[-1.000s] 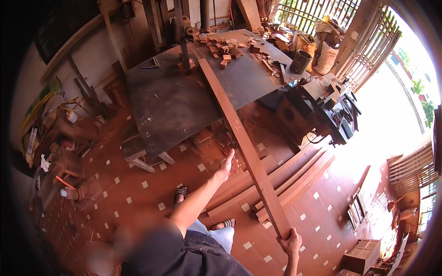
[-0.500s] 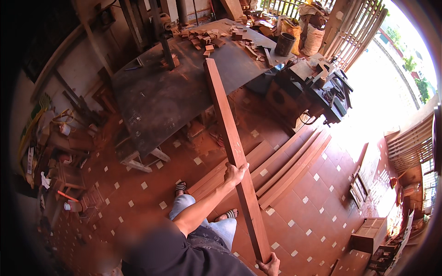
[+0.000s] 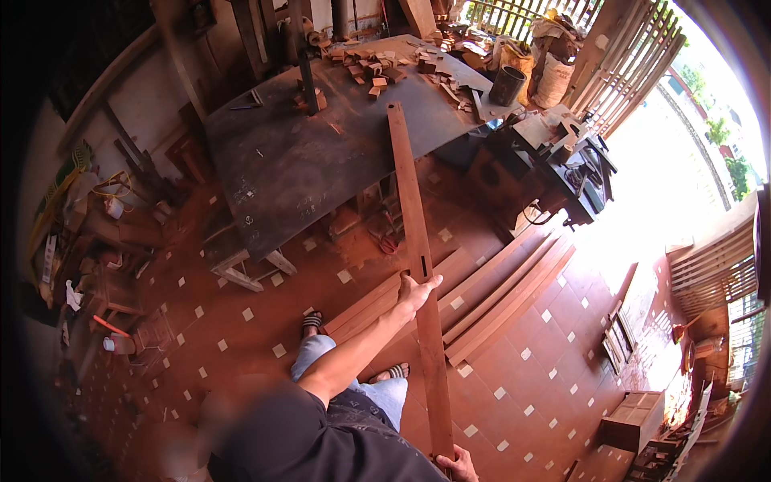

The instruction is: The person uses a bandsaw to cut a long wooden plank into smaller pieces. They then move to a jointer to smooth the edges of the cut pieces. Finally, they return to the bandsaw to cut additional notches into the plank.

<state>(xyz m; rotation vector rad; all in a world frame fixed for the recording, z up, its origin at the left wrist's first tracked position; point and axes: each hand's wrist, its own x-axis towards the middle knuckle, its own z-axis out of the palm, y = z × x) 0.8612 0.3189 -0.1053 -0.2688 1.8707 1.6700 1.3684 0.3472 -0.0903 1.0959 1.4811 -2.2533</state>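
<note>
A long reddish-brown wooden beam (image 3: 411, 210) stretches away from me, its far end over the dark table (image 3: 277, 173). A narrow slot is cut in its upward face near the middle, and a small dark mark or hole shows at the far end. My left hand (image 3: 418, 294) is closed round the beam at about mid-length, just below the slot, thumb across the top. At the lower edge, my right hand (image 3: 459, 464) grips the near end from the right side, partly cut off by the picture's edge.
Wood offcuts (image 3: 377, 72) lie heaped on the table's far side, beside a dark bucket (image 3: 507, 85). A machine (image 3: 562, 161) stands right of the table. Several long boards (image 3: 514, 293) lie on the tiled floor beyond my feet. A wooden box (image 3: 634, 419) sits at lower right.
The beam has been turned about its length, so the slotted face now shows. Its far end has swung slightly right in the picture. Both hands still hold it.
</note>
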